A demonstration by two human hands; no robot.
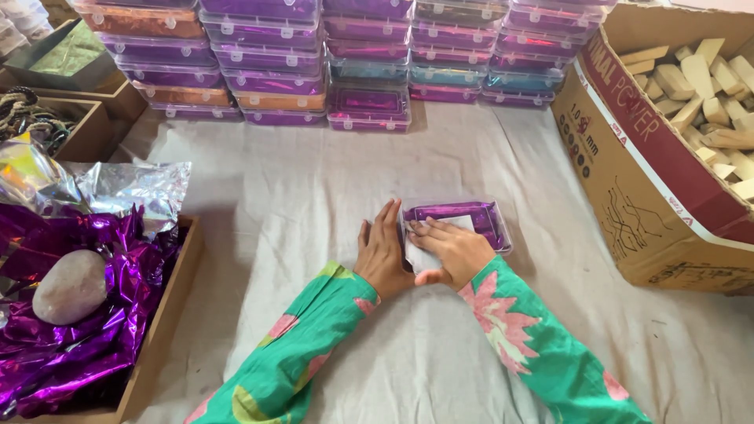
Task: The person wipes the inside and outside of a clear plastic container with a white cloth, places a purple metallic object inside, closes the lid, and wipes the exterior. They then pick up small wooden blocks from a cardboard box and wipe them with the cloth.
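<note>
My right hand (449, 253) lies flat and open on a small clear box (457, 228) in the middle of the cloth (314, 196), fingers spread over a white piece (428, 257) that sits in the near left part of the box. The box has a purple foil lining, which shows around the far edge and the right side past my fingers. My left hand (382, 255) stands on its edge just beside the box's left wall, fingers straight and together, touching that wall; it is open too and grips nothing. Both sleeves are green with pink flowers.

The cloth is pale and creased and covers the tabletop. Along its far side runs a row of stacked boxes (345, 55), clear ones of the same kind with lids on, most lined in purple, a few in orange or teal (the stacks stand several high and go out of view at the top). They are well apart from my hands.

To my right is a big cardboard carton (636, 188), open at the top and full of pale wooden blocks (699, 86) heaped loosely. To my left a low wooden tray (169, 314) holds crumpled purple foil (71, 345), and a smooth rounded stone (71, 286) rests on that foil. Behind the tray lies a sheet of silver foil (126, 188), wrinkled and shiny. Farther back on the left are brown cardboard boxes (86, 118), one with dark cord in it.
</note>
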